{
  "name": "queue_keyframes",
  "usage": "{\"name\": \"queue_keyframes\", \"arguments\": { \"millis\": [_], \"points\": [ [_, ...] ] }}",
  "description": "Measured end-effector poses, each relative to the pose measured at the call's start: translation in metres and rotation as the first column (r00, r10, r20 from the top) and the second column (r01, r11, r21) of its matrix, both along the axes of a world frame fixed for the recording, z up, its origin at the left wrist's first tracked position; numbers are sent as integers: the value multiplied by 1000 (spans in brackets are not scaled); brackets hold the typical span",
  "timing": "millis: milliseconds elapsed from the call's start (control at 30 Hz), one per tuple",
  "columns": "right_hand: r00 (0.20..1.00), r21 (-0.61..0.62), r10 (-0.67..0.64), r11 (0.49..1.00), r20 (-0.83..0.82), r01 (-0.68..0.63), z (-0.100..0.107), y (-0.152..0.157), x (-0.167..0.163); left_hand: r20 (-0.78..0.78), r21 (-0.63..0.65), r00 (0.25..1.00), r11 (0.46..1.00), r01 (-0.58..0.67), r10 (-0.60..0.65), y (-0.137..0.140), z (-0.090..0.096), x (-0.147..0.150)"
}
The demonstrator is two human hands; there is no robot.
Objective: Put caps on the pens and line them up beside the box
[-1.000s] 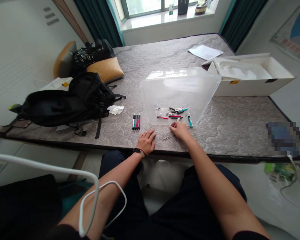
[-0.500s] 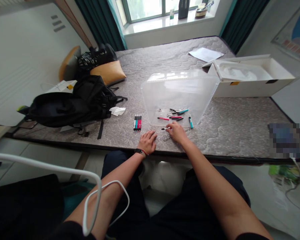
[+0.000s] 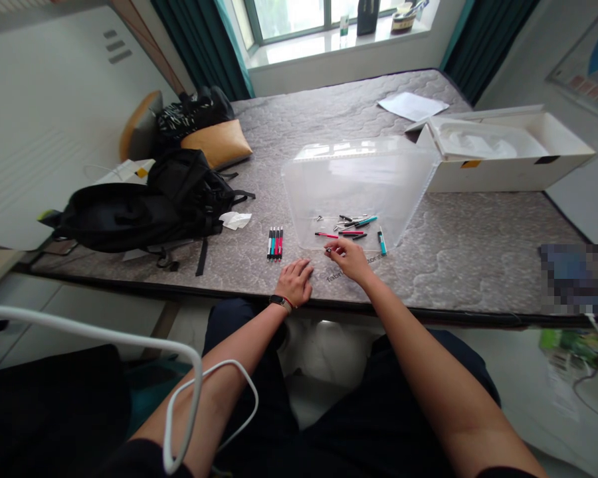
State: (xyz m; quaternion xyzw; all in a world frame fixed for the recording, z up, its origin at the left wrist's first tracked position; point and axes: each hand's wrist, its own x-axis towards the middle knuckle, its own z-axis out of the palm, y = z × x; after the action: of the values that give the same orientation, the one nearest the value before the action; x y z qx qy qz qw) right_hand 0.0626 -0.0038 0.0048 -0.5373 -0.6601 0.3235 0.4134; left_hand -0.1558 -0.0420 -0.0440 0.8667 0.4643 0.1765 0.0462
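My left hand lies flat on the mattress near its front edge, fingers stretched out and holding nothing. At the near edge of a clear plastic sheet, my right hand pinches a small pen part; only its dark end shows past the fingertips. Beyond that hand, loose pen parts in black, red, teal and silver lie on the plastic. A teal pen barrel rests to the right of them. Left of the plastic, several pens lie side by side in a row.
A black backpack and a crumpled tissue are on the left, with a tan cushion behind. At the right stands an open white box, near white paper. A white cable crosses before my left arm.
My right hand has turned slightly and drawn the pen part in, so less of it shows beyond the fingers. My left hand has stayed in place.
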Motion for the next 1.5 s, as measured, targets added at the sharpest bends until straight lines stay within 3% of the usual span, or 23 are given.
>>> {"name": "queue_keyframes", "arguments": {
  "millis": [300,500,600,800,933,1100,1233,1433,1500],
  "points": [
    [998,-27,66,997,1,-66,-1,0,-3,-9,-10,1000,1000,-3,3,0,1,-1],
    [936,-74,151,988,317,-134,-11,-4,-11,18,6,1000,1000,15,-15,0,2,-1],
    [893,-137,205,977,400,-163,-17,-7,-16,57,11,998,1000,18,-19,2,3,-2],
    [918,-96,247,969,311,-228,-19,-8,-22,253,-26,968,1000,4,3,13,5,-5],
    [941,-100,251,967,228,-234,-13,-8,-26,400,-74,916,997,8,23,27,16,6],
    [973,-103,160,984,164,-145,-6,-1,-23,547,-166,834,986,29,67,50,29,35],
    [984,-132,63,990,165,-41,-3,11,-6,611,-240,781,970,26,131,65,26,50],
    [928,-54,-299,947,221,318,-2,31,35,682,-365,691,930,36,241,77,22,53],
    [875,7,-408,907,260,421,-5,38,47,690,-383,699,914,133,187,82,29,52]
  ]
}}
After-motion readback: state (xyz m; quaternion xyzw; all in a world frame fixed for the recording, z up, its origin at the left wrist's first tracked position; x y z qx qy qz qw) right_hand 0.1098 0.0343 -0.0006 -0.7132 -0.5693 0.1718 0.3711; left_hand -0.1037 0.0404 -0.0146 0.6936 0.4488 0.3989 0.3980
